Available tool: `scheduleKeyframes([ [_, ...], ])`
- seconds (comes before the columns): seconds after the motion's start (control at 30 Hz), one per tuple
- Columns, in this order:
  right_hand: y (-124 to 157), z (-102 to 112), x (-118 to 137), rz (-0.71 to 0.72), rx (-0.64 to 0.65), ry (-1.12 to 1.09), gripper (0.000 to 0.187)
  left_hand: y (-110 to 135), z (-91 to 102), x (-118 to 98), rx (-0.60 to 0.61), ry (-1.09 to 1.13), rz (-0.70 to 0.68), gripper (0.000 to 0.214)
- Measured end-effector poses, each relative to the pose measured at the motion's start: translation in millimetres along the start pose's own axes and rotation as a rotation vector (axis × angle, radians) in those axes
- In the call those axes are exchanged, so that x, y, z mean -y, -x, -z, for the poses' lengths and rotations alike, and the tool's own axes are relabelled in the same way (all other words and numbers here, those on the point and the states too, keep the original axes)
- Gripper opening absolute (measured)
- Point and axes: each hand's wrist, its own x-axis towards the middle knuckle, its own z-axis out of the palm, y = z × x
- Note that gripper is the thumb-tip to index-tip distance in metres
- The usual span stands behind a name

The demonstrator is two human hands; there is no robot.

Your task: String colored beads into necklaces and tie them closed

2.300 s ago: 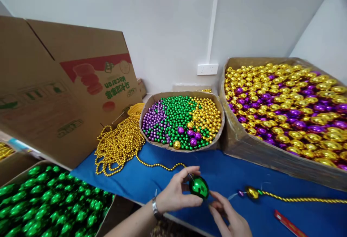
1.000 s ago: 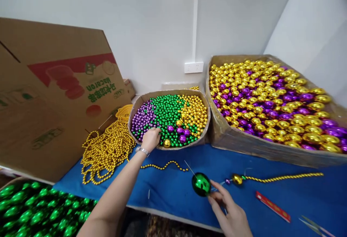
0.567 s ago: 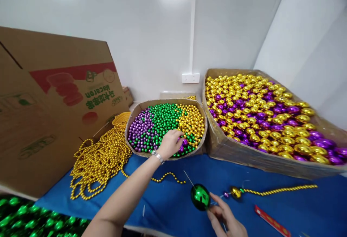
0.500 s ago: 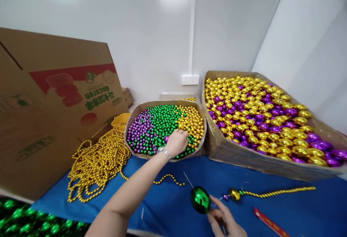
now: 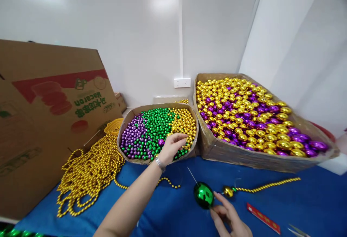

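Green, a ball (image 5: 204,195) sits in the fingers of the right hand (image 5: 230,216); the left hand (image 5: 171,149) is over beads (image 5: 155,123), its hold unclear.

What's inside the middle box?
Inside the middle box: small purple beads, green beads and gold beads, plus a larger purple ball. The left hand covers some contents near the front; lower layers are hidden.

A large brown carton (image 5: 54,143) with a red band and green lettering stands at left before a pale wall (image 5: 124,24). A white socket panel (image 5: 182,82) sits below a vertical strip (image 5: 180,31), while a smaller box (image 5: 119,102) shows beyond the carton.
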Motion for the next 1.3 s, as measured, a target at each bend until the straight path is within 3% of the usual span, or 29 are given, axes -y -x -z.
scheduleKeyframes([
  [0.13, -3.6, 3.6, 0.9, 0.031, 0.036, 0.036, 0.042, 46.7, 5.3, 4.3, 0.039, 0.960, 0.257, 0.029],
  [0.27, -4.5, 2.3, 7.7, 0.068, 0.048, 0.066, 0.039, 71.6, 4.5, 8.6, 0.063, 1.167, 0.348, 0.024],
  [0.53, -6.0, 1.9, 17.4, 0.125, 0.052, 0.089, 0.036, 84.5, -2.5, 11.5, 0.075, 1.236, 0.384, 0.024],
  [0.8, -5.0, 2.2, 18.0, 0.155, 0.044, 0.113, 0.034, 90.0, -8.2, 11.6, 0.026, 1.154, 0.327, 0.026],
  [1.0, -2.1, -8.1, 6.8, 0.131, 0.068, 0.104, 0.036, 98.5, -19.9, 10.1, -0.127, 0.844, 0.188, 0.028],
  [1.2, 2.2, -29.0, -24.0, 0.113, 0.114, 0.053, 0.040, 114.8, -49.8, 29.1, 0.021, 0.686, 0.275, 0.024],
  [1.3, -0.7, -26.0, -31.8, 0.161, 0.127, 0.119, 0.043, 114.4, -52.1, 33.3, 0.000, 0.531, 0.196, 0.025],
])
